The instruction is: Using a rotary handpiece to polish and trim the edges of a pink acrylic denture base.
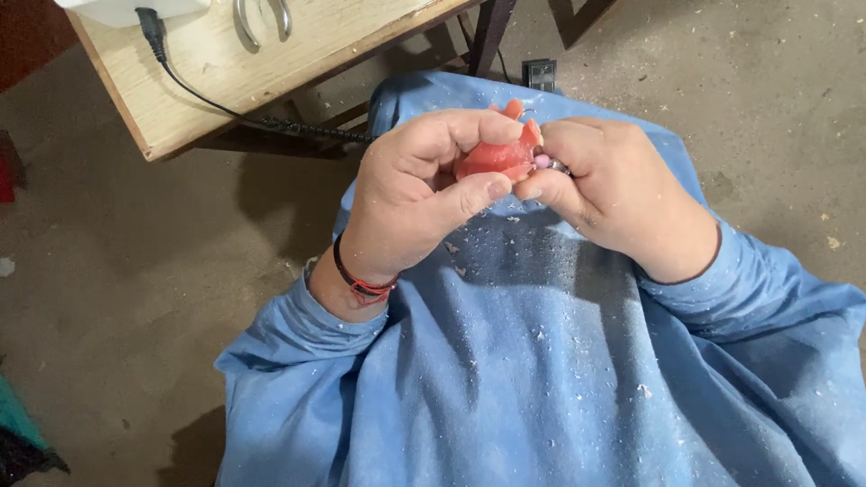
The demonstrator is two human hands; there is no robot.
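Pink wax-like curved piece [494,159] sat pinched between thumb and fingers of the left hand [417,189] above the blue-gowned lap [541,361]. The right hand [613,191] gripped a small metal-tipped tool [548,163] against it. A black cable [225,104] ran off the wooden surface [216,63] behind.

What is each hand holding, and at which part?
Left hand pinches the pink piece by its lower edge. Right hand grips a small tool, mostly hidden.
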